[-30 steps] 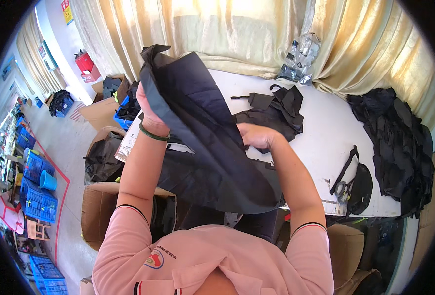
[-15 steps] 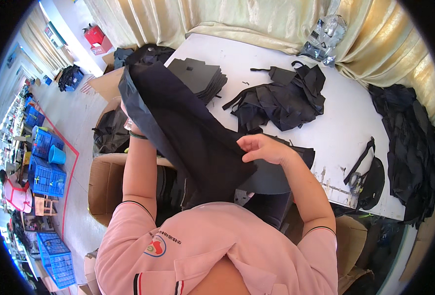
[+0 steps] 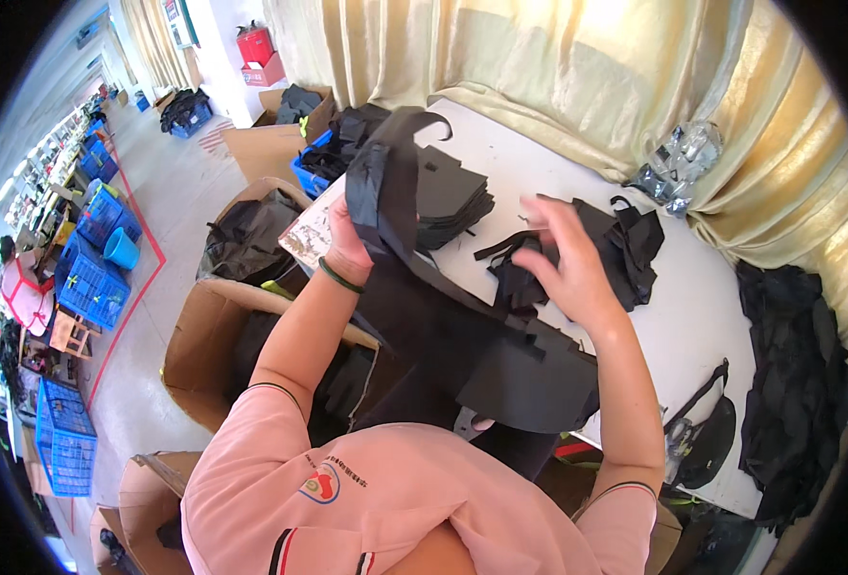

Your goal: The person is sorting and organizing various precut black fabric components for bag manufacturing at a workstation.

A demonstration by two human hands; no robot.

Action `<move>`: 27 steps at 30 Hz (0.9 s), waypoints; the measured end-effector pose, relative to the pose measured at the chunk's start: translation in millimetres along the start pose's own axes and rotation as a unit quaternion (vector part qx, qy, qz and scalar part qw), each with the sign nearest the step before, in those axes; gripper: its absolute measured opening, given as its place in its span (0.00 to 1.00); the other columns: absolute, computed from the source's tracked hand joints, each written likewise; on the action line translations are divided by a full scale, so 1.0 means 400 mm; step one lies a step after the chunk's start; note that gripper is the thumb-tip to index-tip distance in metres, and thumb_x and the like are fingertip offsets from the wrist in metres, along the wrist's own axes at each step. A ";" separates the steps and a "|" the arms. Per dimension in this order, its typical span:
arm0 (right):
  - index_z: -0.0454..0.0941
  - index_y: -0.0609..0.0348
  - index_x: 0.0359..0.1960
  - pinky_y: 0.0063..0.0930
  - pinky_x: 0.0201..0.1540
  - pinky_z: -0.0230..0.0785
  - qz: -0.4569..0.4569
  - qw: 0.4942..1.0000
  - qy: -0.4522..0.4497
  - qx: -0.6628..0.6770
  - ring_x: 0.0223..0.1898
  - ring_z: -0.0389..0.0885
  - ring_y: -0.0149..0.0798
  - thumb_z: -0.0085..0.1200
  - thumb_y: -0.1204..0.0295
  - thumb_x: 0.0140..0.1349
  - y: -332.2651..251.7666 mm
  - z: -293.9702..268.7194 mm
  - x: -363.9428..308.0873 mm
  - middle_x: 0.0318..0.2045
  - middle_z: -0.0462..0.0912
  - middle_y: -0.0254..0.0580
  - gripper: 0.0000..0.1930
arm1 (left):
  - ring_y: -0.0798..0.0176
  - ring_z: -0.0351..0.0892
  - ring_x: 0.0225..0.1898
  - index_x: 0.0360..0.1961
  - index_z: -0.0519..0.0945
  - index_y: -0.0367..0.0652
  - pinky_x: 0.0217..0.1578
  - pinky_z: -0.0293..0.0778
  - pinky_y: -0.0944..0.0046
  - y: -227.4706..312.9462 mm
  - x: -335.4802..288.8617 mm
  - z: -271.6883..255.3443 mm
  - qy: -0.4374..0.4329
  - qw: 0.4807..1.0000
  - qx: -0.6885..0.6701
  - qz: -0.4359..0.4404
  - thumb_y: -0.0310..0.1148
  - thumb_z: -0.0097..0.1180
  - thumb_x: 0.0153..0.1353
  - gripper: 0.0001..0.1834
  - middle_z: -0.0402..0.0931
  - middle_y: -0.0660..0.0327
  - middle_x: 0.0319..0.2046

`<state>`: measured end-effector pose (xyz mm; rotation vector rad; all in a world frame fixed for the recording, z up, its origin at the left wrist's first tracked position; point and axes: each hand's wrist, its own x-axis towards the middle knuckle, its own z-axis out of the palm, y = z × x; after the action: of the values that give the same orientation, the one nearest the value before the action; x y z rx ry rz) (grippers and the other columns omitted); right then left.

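My left hand [image 3: 349, 238] is closed round a piece of black fabric [image 3: 383, 187], raised above the near left part of the table. The fabric's lower end hangs down toward my lap, and a curved strip sticks out at its top. My right hand [image 3: 566, 259] is slightly blurred, with thumb and fingers apart and nothing between them. It hovers in front of a loose pile of black fabric pieces with straps [image 3: 625, 251]. Dark flat panels [image 3: 529, 383] lie at the table's near edge, before my body. Just beyond my left hand is a stack of dark grey panels [image 3: 453, 199].
A white table [image 3: 697, 331] bears a black pouch [image 3: 716, 441] and a heap of black fabric [image 3: 793, 374] at right. Cardboard boxes [image 3: 198, 350] stand at my left. A clear plastic bag [image 3: 683, 163] rests by the curtain. Blue crates [image 3: 64, 436] line the far-left aisle.
My left hand has moved right with the fabric, which now hangs narrower. My right hand has left the fabric's edge and moved up toward the loose pile, its fingers spreading. The view has shifted.
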<state>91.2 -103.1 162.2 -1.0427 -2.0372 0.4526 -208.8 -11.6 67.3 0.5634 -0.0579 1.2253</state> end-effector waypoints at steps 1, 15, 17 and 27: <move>0.67 0.53 0.60 0.39 0.56 0.68 -0.052 0.996 0.046 -0.046 0.53 0.74 0.47 0.63 0.75 0.54 -0.038 0.000 0.041 0.52 0.73 0.47 0.30 | 0.43 0.79 0.50 0.57 0.74 0.39 0.47 0.76 0.38 0.001 0.008 -0.018 -0.047 0.997 -0.048 -0.026 0.43 0.46 0.60 0.27 0.76 0.49 0.54; 0.72 0.57 0.34 0.42 0.53 0.70 -0.189 0.946 0.105 -0.240 0.38 0.80 0.50 0.54 0.78 0.59 -0.163 -0.128 0.191 0.32 0.81 0.43 0.04 | 0.65 0.77 0.44 0.51 0.75 0.39 0.49 0.71 0.65 -0.089 0.133 0.137 -0.050 0.963 0.235 -0.127 0.34 0.50 0.63 0.17 0.77 0.59 0.47; 0.70 0.60 0.36 0.41 0.38 0.75 -0.132 0.946 0.104 -0.278 0.36 0.81 0.53 0.51 0.81 0.58 -0.178 -0.150 0.185 0.34 0.81 0.47 0.05 | 0.72 0.71 0.35 0.43 0.73 0.43 0.41 0.67 0.69 -0.098 0.137 0.196 0.036 0.933 0.354 -0.043 0.34 0.49 0.68 0.08 0.74 0.67 0.37; 0.73 0.62 0.37 0.44 0.38 0.73 -0.073 0.945 0.035 -0.318 0.34 0.82 0.55 0.57 0.69 0.58 -0.203 -0.132 0.159 0.32 0.82 0.52 0.11 | 0.53 0.76 0.40 0.49 0.71 0.39 0.43 0.73 0.57 -0.209 0.094 0.340 -0.072 0.633 0.730 0.249 0.35 0.69 0.51 0.27 0.76 0.54 0.41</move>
<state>67.4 -102.8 275.6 -1.2335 -2.2266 -0.3481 -85.6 -56.8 166.0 2.1955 0.7877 1.5839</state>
